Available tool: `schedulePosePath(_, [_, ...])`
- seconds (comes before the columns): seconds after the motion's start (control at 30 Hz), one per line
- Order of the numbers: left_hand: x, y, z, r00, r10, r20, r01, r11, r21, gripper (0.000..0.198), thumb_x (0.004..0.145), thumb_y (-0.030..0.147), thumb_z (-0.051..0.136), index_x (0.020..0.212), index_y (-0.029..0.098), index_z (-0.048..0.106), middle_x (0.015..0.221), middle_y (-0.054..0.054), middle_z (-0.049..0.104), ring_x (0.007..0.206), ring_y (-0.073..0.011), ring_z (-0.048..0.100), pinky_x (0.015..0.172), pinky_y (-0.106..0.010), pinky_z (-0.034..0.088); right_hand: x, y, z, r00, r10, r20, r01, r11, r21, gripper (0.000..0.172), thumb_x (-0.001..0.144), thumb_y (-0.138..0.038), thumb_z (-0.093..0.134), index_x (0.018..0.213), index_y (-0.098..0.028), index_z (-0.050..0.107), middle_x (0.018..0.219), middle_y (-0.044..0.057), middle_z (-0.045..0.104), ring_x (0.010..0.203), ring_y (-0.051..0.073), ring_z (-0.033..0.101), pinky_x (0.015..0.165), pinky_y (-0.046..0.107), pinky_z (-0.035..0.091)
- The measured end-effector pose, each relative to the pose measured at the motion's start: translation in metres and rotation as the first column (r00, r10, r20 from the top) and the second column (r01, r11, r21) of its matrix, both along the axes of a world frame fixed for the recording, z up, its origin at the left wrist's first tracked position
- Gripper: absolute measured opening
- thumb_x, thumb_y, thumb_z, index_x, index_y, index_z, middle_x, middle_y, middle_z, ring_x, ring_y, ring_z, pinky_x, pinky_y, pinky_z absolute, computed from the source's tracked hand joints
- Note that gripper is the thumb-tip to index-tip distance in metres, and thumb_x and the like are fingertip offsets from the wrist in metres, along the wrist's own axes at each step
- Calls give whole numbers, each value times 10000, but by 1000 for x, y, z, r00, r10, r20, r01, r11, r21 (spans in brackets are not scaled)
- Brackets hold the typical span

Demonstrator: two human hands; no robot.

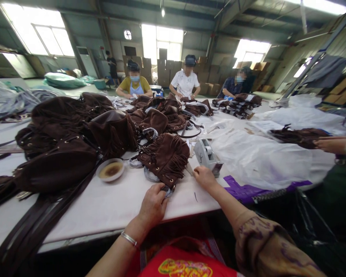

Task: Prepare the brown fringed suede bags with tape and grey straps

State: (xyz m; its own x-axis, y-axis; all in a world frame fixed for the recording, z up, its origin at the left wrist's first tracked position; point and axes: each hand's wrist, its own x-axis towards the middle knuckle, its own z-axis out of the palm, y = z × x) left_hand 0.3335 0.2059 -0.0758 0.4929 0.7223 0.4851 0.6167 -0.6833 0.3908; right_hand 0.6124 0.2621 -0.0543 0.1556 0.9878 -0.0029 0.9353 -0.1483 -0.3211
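Note:
A dark brown fringed bag (168,156) with metal eyelets lies on the white table in front of me. My left hand (153,203) is closed on its near end, where grey plastic wrapping shows at the fingertips. To the right of the bag, my right hand (204,177) has its fingers pinched together. A thin, pale, pointed thing sticks out from them towards the fringe; its kind is too small to tell. Just beyond that hand stands a grey tape dispenser (208,156). A short dark scrap (195,197) lies on the tabletop between my hands.
A white bowl of brownish liquid (110,170) stands left of the bag. Brown bags (57,165) pile up at left, straps hanging over the table edge. White plastic sheeting (262,154) and purple tape (245,190) lie right. Co-workers sit opposite; another person's hand (330,144) is at right.

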Motion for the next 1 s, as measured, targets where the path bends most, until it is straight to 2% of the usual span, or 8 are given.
schedulePosePath(0.17, [0,-1,0,1000,7,-6,-7,1000,6,100,832,125,583,902,150,651,1167,-169,594,1078,-288,572,928,-482,538,-15,23,2,999,-31,-12,31,999,-22,259,846,-342,666,1013,-160,742,1115,153,684,998,263,643,814,297,447])
schedulePosePath(0.4, [0,-2,1,1000,10,3,-10,1000,28,94,824,131,591,889,154,655,1170,-168,599,1084,-289,577,929,-468,538,-12,32,-3,994,-27,-102,24,999,-28,133,742,-307,764,760,-182,724,821,89,708,774,228,648,652,275,423])
schedulePosePath(0.53, [0,-3,-1,1000,21,10,-21,1000,5,80,831,137,593,876,153,658,1170,-168,603,1081,-285,580,941,-467,531,-12,12,-2,989,-7,-146,22,995,101,90,760,-209,709,689,-177,664,841,81,687,788,207,633,673,268,414])
schedulePosePath(0.7, [2,-4,2,998,26,55,-21,995,-93,102,813,122,602,875,150,678,1184,-167,605,1111,-295,567,982,-480,501,-12,-34,3,966,16,-258,60,957,285,106,875,-241,553,810,-183,614,784,69,669,747,205,633,668,282,436])
schedulePosePath(0.8, [5,-2,17,985,52,165,-10,969,-246,105,790,110,607,829,156,694,1173,-142,614,1101,-276,571,1020,-463,470,-18,-66,4,766,106,-634,78,964,255,219,881,-404,578,909,-189,606,646,4,635,480,139,531,488,248,399])
schedulePosePath(0.87, [7,3,33,948,150,280,1,880,-475,64,792,158,634,754,152,685,1072,-112,634,994,-237,602,953,-419,507,-27,-85,5,537,106,-837,60,985,163,351,820,-494,648,965,-175,623,620,-11,631,398,107,443,401,229,334])
schedulePosePath(0.9, [7,6,40,914,230,333,31,782,-623,92,797,206,656,729,146,676,982,-94,638,903,-211,612,881,-392,533,-32,-94,6,459,84,-884,40,993,114,389,784,-515,682,948,-166,638,613,-8,631,392,97,424,387,221,313])
schedulePosePath(1.0, [7,16,59,768,505,395,249,333,-910,215,757,321,751,737,130,655,741,-27,591,668,-135,559,666,-297,536,-50,-115,10,313,7,-950,-19,1000,2,385,722,-526,734,761,-154,640,577,3,618,409,80,416,393,205,284])
